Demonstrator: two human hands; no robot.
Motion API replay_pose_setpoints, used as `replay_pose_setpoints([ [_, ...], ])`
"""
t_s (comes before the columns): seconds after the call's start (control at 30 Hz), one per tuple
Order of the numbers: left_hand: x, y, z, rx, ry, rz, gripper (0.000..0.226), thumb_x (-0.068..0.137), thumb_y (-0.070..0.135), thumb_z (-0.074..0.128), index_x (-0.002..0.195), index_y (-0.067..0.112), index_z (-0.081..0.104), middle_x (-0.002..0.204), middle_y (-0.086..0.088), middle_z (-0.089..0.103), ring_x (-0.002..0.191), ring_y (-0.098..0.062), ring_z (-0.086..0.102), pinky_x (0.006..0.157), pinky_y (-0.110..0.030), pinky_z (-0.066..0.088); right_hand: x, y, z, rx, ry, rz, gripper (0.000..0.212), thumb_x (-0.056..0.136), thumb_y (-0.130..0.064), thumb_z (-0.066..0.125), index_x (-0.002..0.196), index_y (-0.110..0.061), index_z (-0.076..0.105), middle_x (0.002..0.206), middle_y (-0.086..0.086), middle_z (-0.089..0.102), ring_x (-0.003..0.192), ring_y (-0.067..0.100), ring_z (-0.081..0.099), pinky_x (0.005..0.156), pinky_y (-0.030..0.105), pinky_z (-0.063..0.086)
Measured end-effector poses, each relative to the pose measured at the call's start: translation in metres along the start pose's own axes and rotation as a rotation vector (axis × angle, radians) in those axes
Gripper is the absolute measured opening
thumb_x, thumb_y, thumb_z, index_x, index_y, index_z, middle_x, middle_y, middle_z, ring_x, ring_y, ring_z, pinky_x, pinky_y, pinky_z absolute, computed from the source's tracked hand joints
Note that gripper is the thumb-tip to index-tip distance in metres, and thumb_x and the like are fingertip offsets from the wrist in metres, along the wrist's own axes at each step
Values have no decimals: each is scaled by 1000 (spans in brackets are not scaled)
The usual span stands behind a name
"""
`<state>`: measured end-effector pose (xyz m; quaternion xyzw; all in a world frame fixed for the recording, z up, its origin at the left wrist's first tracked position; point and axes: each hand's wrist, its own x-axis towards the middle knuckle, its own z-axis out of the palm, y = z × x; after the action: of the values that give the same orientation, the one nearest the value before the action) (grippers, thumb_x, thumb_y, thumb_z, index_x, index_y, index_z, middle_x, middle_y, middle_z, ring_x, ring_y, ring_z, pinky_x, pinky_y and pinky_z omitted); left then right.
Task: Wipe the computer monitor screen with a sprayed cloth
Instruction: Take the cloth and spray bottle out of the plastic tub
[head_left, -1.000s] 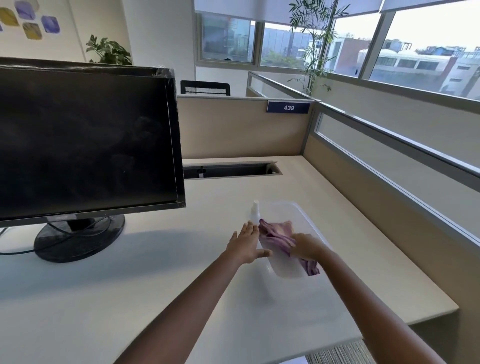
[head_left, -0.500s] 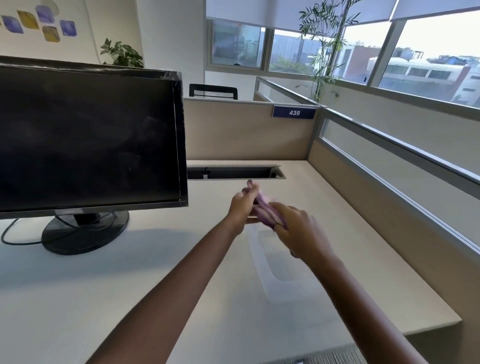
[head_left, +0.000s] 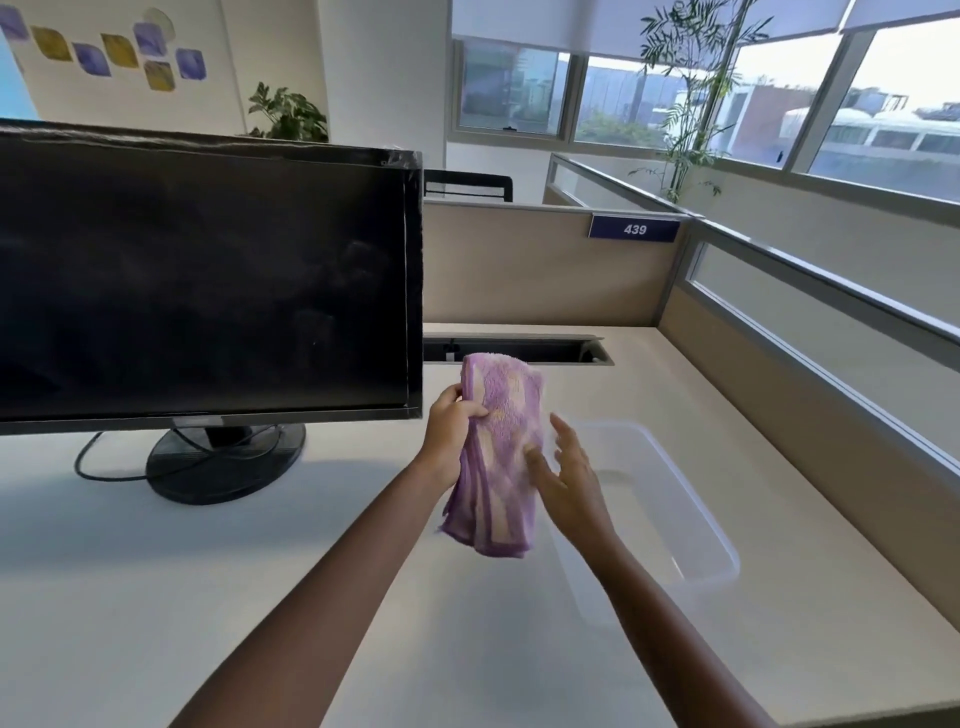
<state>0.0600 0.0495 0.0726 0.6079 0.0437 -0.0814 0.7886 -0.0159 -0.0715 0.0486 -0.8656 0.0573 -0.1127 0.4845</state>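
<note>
The purple cloth (head_left: 496, 452) now hangs in the air just right of the monitor (head_left: 208, 280), lifted out of the clear tub (head_left: 675, 499) where it lay a second ago. The left hand (head_left: 449, 441) pinches its upper edge, fingers closed on the fabric; the right hand (head_left: 563, 478), fingers spread and loose, rests flat against its side (no spray bottle shows now). Judging by this, wiping the screen comes next.

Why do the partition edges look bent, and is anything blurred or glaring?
Head view: the wide-angle lens bows straight partition rails; the windows are washed out bright; the right hand is slightly motion-blurred beside the purple cloth; the dark monitor shows faint smudgy reflections.
</note>
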Motion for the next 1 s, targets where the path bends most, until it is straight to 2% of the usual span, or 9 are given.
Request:
replay_pose_setpoints([
  [0.1, 7, -17, -19, -93, 9, -96, 27, 83, -5, 44, 106, 5, 54, 87, -12, 59, 74, -25, 58, 67, -34, 48, 8, 7, 19, 176, -96, 198, 58, 96, -29, 46, 145, -21, 17, 134, 14, 49, 118, 30, 53, 102, 47, 43],
  [0.2, 11, -42, -39, -40, 26, -167, 33, 86, -2, 47, 119, 3, 49, 97, -15, 59, 77, -26, 59, 66, -33, 49, 9, 17, 35, 163, -101, 257, 57, 94, -24, 50, 144, -19, 21, 114, 11, 58, 99, 25, 59, 91, 39, 51],
  [0.33, 14, -67, -59, 217, 43, -167, 45, 88, 1, 49, 130, 8, 35, 120, -16, 54, 95, -23, 53, 69, -30, 47, 6, 31, 52, -5, -95, 197, 46, 95, -22, 48, 138, -20, 30, 125, 11, 56, 92, 18, 56, 65, 18, 46],
  [0.47, 17, -79, -70, 392, -40, -165, 75, 89, 2, 51, 145, 13, 1, 140, -18, 39, 105, -21, 49, 77, -30, 48, 5, 45, 67, -205, -91, 156, 44, 95, -18, 45, 137, -16, 33, 131, 16, 47, 111, 29, 52, 90, 32, 42],
  [0.53, 17, -84, -74, 585, -61, -143, 83, 90, 8, 53, 145, 14, -8, 151, -16, 23, 126, -27, 42, 94, -35, 45, 2, 53, 74, -306, -135, 156, 46, 96, -20, 42, 140, -17, 28, 137, 17, 38, 121, 31, 45, 100, 36, 40],
  [0.67, 14, -97, -79, 1017, -143, 57, 77, 92, 24, 50, 147, 14, -4, 158, -11, 3, 145, -26, 11, 114, -37, 23, -3, 67, 85, -583, -216, 126, 55, 99, -33, 33, 147, -20, 11, 157, 12, 3, 144, 28, 11, 114, 42, 23],
  [0.73, 12, -105, -80, 1189, -220, 178, 70, 95, 30, 43, 147, 13, -1, 158, -10, 0, 146, -23, 4, 117, -36, 15, -6, 74, 90, -726, -301, 87, 54, 99, -37, 28, 147, -20, 10, 158, 8, 0, 145, 26, 2, 116, 47, 18],
  [0.9, 10, -123, -79, 1551, -424, 219, 59, 97, 36, 31, 146, 10, 11, 158, -8, 3, 146, -24, -1, 119, -42, 8, -13, 85, 95, -908, -452, 29, 52, 99, -38, 28, 147, -20, 16, 158, 8, 2, 145, 29, 0, 116, 51, 21],
  [1.0, 10, -125, -77, 1608, -427, 213, 57, 98, 36, 31, 145, 10, 14, 158, -9, 6, 146, -24, 1, 118, -43, 9, -12, 74, 88, -731, -396, 64, 51, 99, -33, 31, 146, -16, 17, 157, 9, 10, 144, 27, 12, 117, 45, 20],
])
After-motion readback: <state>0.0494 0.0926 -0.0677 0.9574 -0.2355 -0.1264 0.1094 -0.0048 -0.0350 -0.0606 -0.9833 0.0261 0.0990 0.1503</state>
